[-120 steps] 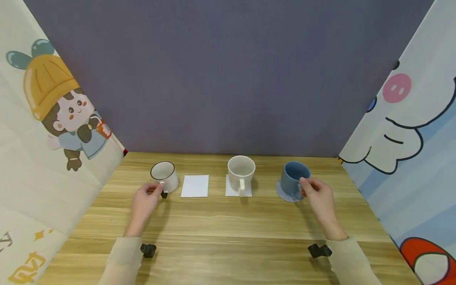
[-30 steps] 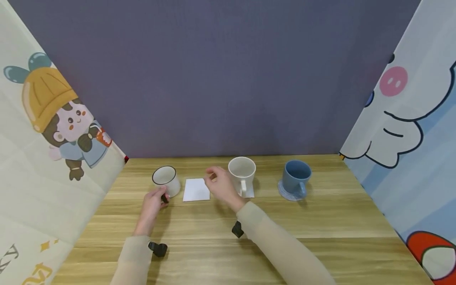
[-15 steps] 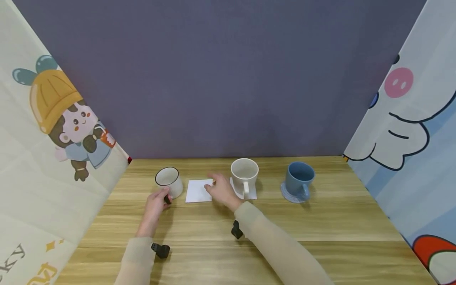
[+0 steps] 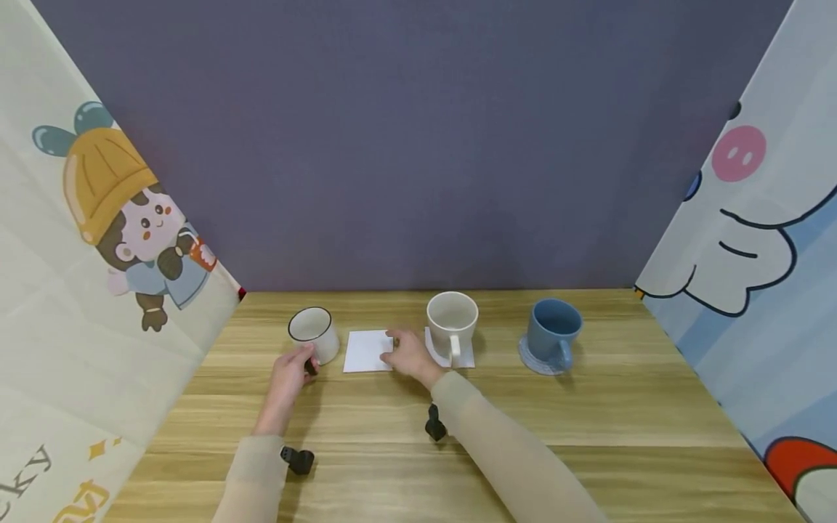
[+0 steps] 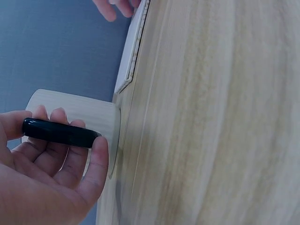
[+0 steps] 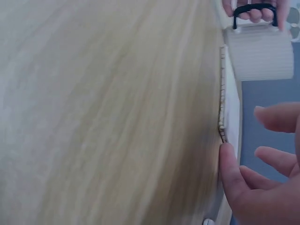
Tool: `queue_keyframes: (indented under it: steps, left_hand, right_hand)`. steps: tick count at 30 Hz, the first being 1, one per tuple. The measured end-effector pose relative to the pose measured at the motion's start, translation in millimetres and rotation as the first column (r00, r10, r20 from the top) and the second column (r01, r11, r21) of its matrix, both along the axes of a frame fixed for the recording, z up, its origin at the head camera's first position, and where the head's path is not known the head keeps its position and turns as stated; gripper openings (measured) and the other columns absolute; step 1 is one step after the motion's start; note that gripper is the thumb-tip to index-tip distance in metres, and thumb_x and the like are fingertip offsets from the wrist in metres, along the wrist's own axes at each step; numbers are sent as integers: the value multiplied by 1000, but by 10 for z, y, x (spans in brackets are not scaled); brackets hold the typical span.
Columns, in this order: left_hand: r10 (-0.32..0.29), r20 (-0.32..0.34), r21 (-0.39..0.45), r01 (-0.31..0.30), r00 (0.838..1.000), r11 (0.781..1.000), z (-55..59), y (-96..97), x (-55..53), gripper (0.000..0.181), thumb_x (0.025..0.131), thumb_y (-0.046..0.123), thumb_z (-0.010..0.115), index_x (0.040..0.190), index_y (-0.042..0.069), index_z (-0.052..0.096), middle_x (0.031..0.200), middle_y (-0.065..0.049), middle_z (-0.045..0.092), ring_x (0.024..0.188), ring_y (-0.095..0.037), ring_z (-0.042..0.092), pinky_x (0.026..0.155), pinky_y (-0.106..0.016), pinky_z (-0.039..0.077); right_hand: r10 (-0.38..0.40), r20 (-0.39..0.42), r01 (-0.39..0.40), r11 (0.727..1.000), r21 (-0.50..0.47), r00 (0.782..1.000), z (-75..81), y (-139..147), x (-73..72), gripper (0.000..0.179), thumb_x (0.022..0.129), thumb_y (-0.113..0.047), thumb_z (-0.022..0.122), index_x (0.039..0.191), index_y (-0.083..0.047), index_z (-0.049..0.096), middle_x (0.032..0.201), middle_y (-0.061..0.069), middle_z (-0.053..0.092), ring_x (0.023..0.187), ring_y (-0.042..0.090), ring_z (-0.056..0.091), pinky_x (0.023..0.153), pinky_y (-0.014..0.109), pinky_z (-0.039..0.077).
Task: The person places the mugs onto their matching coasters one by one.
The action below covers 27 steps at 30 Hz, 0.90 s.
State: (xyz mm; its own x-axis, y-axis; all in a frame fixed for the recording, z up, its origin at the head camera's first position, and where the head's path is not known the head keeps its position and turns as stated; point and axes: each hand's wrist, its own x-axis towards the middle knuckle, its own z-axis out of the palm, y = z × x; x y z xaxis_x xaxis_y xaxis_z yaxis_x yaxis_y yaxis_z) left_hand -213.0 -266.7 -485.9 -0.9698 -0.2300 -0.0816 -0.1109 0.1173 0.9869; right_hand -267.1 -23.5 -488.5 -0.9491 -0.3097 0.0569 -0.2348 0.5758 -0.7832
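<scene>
My left hand point(image 4: 288, 374) holds the black handle point(image 5: 61, 132) of a white mug with a black rim point(image 4: 327, 344); its fingers pass through and around the handle. The mug stands upright on the wooden table at the left. Just right of it lies a white square coaster point(image 4: 366, 351), flat on the table. At the coaster's right edge is my right hand point(image 4: 412, 356), thumb and fingers spread apart. In the right wrist view one fingertip point(image 6: 227, 152) meets or nearly meets the edge of the coaster; no pinch on it shows.
A plain white mug point(image 4: 451, 323) stands on another white square coaster point(image 4: 466, 357), close behind my right hand. Further right, a blue mug point(image 4: 552, 330) sits on a round bluish coaster point(image 4: 532, 363). A grey-purple panel point(image 4: 418, 145) rises along the table's back edge.
My right hand has left the blue mug's handle, crossed leftward, and come down at the square coaster's right edge with its fingers spreading. My left hand stays on the black handle.
</scene>
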Motion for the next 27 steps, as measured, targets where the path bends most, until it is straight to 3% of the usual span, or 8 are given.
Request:
queue_keyframes:
  steps: [12,19,27]
  left_hand:
    - [8,1,-6,-8,1000,1000,2,5,14,41,109,26,48,92,-10,62,77,-2,58,75,-15,55,74,-34,51]
    - [1,25,5,-1,1000,1000,-4,11,-3,40,108,27,49,93,-7,62,79,-2,59,76,-15,55,73,-32,51]
    - [10,22,32,-11,1000,999,21,2,-12,37,108,26,50,97,-7,63,78,-1,60,75,-13,56,71,-30,51]
  right_hand:
    - [40,-12,-37,980,197,999,-47,-81,-11,64,77,-6,78,137,7,58,145,27,51,136,43,46,116,48,35]
    - [47,-38,-35,963,269,998,-89,-99,-2,57,81,-10,74,133,8,61,148,26,48,137,47,43,117,49,33]
    - [38,-50,-23,958,285,998,-93,-121,2,55,84,-13,73,132,10,61,149,25,48,138,46,42,117,49,33]
